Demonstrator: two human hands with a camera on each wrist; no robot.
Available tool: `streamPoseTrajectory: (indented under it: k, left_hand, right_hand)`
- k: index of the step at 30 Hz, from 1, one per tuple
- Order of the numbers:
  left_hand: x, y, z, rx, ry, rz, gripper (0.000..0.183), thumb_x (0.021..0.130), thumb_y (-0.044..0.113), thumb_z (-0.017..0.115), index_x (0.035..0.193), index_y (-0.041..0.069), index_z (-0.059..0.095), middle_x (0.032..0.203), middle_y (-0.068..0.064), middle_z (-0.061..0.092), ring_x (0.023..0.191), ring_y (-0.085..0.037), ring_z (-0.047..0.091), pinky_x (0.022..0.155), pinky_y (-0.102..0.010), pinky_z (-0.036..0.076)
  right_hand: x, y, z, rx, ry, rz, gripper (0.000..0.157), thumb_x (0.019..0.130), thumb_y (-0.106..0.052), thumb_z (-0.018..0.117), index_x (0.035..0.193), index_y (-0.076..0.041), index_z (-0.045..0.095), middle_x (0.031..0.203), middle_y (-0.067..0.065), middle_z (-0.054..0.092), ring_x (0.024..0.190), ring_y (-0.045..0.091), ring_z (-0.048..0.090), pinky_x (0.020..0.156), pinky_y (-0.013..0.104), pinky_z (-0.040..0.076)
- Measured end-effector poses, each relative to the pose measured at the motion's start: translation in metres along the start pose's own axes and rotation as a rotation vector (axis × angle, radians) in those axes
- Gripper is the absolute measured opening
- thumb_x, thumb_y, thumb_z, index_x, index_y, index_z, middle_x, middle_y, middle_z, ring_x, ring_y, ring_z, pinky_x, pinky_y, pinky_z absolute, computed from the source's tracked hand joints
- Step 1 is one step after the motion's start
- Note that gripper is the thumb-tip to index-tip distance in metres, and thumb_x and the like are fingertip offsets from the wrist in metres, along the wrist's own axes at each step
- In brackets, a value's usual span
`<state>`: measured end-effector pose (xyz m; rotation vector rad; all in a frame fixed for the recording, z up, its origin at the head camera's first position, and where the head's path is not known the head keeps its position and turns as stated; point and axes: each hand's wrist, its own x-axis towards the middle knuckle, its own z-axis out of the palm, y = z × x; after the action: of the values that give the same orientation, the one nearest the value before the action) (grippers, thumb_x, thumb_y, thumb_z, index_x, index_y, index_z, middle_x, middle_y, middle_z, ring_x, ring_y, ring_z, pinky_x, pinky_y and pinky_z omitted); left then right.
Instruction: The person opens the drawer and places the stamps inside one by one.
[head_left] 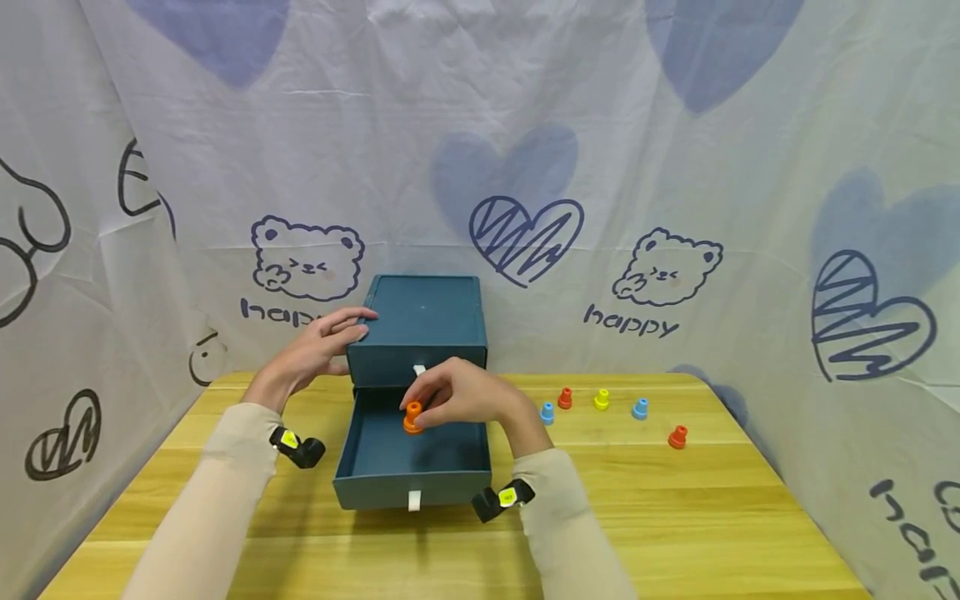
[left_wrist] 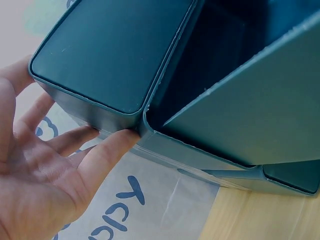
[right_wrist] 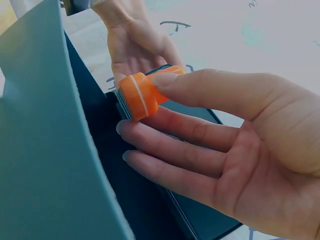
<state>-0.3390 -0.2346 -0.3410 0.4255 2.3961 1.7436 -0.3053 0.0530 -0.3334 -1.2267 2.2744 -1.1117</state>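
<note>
Over the pulled-out lower drawer (head_left: 450, 454) of a dark teal drawer box (head_left: 427, 310), my right hand (head_left: 468, 393) pinches an orange peg-like piece (head_left: 413, 417) between thumb and fingers. In the right wrist view the piece (right_wrist: 137, 96) shows a wide ringed base and a narrower stem under the thumb. My left hand (head_left: 315, 350) rests against the box's left side near its top, its fingers spread. The left wrist view has its fingertips (left_wrist: 117, 140) touching the box's edge. The upper drawer, with a white pull tab (head_left: 419, 370), is closed.
On the wooden table (head_left: 600, 517) right of the box stand several similar small pieces: blue (head_left: 547, 412), red (head_left: 566, 397), yellow (head_left: 602, 399), another blue (head_left: 640, 408) and an orange-red one (head_left: 678, 437). A printed white cloth (head_left: 525, 100) hangs behind and at the sides.
</note>
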Motion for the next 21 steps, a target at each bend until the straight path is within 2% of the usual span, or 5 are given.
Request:
streamPoseTrajectory:
  k: [5, 15, 21]
  left_hand:
    - [0.0, 0.0, -0.001, 0.004, -0.003, 0.0, 0.059, 0.106, 0.044, 0.054, 0.156, 0.016, 0.04, 0.172, -0.015, 0.016, 0.156, -0.051, 0.02, 0.114, -0.073, 0.036]
    - [-0.001, -0.002, -0.001, -0.005, -0.008, 0.0, 0.06, 0.106, 0.044, 0.054, 0.156, 0.015, 0.039, 0.172, -0.015, 0.016, 0.156, -0.05, 0.019, 0.114, -0.073, 0.036]
    - [0.0, -0.001, -0.001, -0.006, -0.01, 0.003, 0.06, 0.106, 0.045, 0.054, 0.156, 0.015, 0.039, 0.173, -0.015, 0.016, 0.156, -0.05, 0.02, 0.114, -0.072, 0.037]
  right_hand:
    - [0.007, -0.001, 0.005, -0.014, -0.027, 0.001, 0.028, 0.091, -0.006, 0.078, 0.118, 0.001, 0.074, 0.112, 0.015, 0.076, 0.092, 0.009, 0.07, 0.089, 0.021, 0.061]
    - [0.016, 0.001, 0.018, -0.097, -0.031, 0.085, 0.023, 0.09, -0.008, 0.079, 0.113, -0.008, 0.078, 0.112, 0.007, 0.077, 0.093, 0.009, 0.069, 0.089, 0.02, 0.06]
    - [0.017, 0.006, 0.02, -0.103, -0.028, 0.115, 0.024, 0.089, -0.009, 0.08, 0.114, -0.011, 0.078, 0.113, 0.005, 0.077, 0.096, 0.01, 0.07, 0.089, 0.02, 0.059]
